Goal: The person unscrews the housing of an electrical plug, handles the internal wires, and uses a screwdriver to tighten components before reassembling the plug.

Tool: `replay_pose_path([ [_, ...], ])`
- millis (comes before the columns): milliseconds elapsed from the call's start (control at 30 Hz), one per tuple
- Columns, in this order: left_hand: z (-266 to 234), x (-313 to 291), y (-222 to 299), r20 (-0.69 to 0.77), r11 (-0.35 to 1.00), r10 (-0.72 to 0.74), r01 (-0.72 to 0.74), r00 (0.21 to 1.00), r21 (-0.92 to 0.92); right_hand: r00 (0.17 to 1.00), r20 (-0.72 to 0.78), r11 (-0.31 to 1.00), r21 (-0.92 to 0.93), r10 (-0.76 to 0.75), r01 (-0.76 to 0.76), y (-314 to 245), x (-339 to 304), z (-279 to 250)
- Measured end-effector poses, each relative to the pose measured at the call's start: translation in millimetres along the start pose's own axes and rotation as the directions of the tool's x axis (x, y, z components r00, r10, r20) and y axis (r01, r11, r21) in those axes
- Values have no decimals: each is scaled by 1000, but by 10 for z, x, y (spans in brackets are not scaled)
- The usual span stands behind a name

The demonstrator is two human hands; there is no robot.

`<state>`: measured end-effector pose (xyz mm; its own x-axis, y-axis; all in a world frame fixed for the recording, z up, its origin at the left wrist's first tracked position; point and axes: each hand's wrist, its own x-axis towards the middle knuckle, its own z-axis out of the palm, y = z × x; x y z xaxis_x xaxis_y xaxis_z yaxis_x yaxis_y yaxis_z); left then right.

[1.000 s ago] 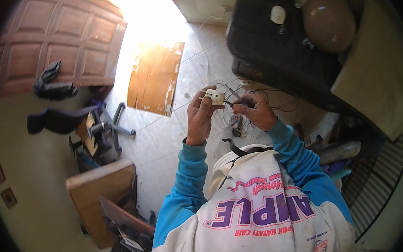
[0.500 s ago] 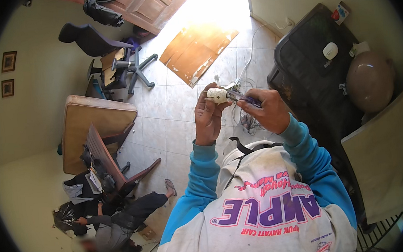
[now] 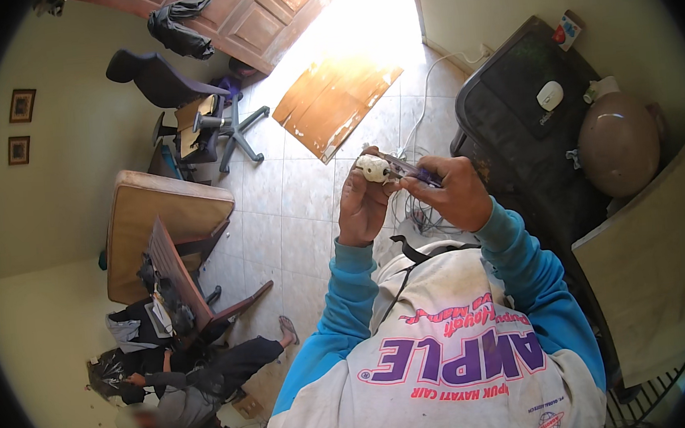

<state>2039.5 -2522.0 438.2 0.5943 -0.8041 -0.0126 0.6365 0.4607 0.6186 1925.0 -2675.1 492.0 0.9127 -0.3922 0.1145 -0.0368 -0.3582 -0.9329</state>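
Observation:
In front of my chest, my left hand [image 3: 363,204] is closed around a small, rounded white electrical fitting [image 3: 373,168] with dark holes in it. What kind of fitting it is, I cannot make out. My right hand [image 3: 460,192] grips what look like pliers [image 3: 426,174] by their dark purple handles. Their metal end points left and meets the side of the white fitting; the exact contact is too small to tell. Grey wires [image 3: 426,212] hang in loops below the hands, partly hidden by the right one.
A white cable [image 3: 422,99] crosses the tiled floor from the right wall. An orange-brown board [image 3: 339,100] lies by the bright doorway. A black padded surface [image 3: 512,120] is on the right. An office chair [image 3: 214,119], cushion [image 3: 139,238] and a person [image 3: 187,391] are on the left.
The white fitting has turned slightly between my fingers, showing its holed face more to the right. The pliers stay against it. The view has tilted a little.

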Motion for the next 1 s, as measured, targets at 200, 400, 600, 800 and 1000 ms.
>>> replay_pose_path([
  [200,-15,-16,-39,-6,999,40,-40,999,24,986,92,990,12,139,-140,4,-74,15],
  [400,-10,-22,-49,24,997,67,-68,997,45,986,-128,994,57,102,-96,67,-294,211],
  [600,-125,-78,-38,-15,994,101,-101,995,49,984,-146,995,24,100,-98,-115,-484,187],
  [800,-214,-77,-63,4,997,40,-40,999,-60,981,-120,984,-74,150,-159,-249,-574,212],
  [1000,-160,-45,-61,55,1000,-18,18,998,-13,981,-153,984,-111,120,-138,-298,-617,237],
])
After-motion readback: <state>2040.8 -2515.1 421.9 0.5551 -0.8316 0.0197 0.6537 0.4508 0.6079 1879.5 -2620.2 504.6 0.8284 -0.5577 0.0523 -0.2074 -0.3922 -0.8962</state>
